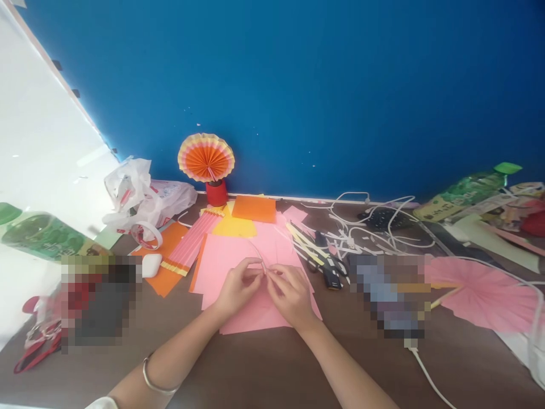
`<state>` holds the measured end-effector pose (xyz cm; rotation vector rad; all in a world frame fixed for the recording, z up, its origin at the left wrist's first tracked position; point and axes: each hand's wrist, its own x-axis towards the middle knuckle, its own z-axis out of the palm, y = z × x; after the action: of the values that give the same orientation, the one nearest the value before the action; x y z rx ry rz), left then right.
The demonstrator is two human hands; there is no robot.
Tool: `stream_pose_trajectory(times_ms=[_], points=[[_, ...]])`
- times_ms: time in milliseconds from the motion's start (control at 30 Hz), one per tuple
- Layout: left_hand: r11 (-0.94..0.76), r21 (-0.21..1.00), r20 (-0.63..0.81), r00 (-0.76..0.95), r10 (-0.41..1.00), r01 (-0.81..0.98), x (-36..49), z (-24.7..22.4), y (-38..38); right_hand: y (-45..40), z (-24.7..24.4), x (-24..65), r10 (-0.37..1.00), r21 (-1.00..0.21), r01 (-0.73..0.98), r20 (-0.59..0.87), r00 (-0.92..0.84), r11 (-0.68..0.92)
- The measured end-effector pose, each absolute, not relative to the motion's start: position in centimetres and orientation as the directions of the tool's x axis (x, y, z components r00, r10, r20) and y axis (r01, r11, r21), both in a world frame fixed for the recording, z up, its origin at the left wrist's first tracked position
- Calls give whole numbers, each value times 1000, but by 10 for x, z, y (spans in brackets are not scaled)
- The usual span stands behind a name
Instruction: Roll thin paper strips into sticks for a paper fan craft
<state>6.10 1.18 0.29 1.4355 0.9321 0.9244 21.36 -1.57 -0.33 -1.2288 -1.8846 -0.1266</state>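
Over the pink paper sheets (230, 255) in the middle of the table, my left hand (242, 284) and my right hand (292, 289) meet fingertip to fingertip. Both pinch a thin pale strip (261, 262), whose upper end curves up and to the left. The part of the strip between the fingertips is mostly hidden. Just beyond the hands lie a yellow paper piece (234, 226) and a folded orange paper (254, 209). Pink pleated paper with yellow and orange ends (198, 238) rests to the left.
A round pleated fan (206, 158) stands in a red holder (217, 193) by the blue wall. Scissors (331, 275), cut strips (309, 244) and white cables (353, 221) lie to the right, near a pink fan (489, 292). Green bottles (46, 236) flank both sides.
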Motion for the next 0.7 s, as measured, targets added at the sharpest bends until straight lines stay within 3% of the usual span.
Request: stream_pose_trajectory(times_ms=[200,700], points=[[-73,996,49,370,928,51,61,0,13,-16,2,216,714,-319,788,669,-207,527],[-105,979,37,355,934,175,59,2,9,-16,2,226,654,26,799,559,-510,601]])
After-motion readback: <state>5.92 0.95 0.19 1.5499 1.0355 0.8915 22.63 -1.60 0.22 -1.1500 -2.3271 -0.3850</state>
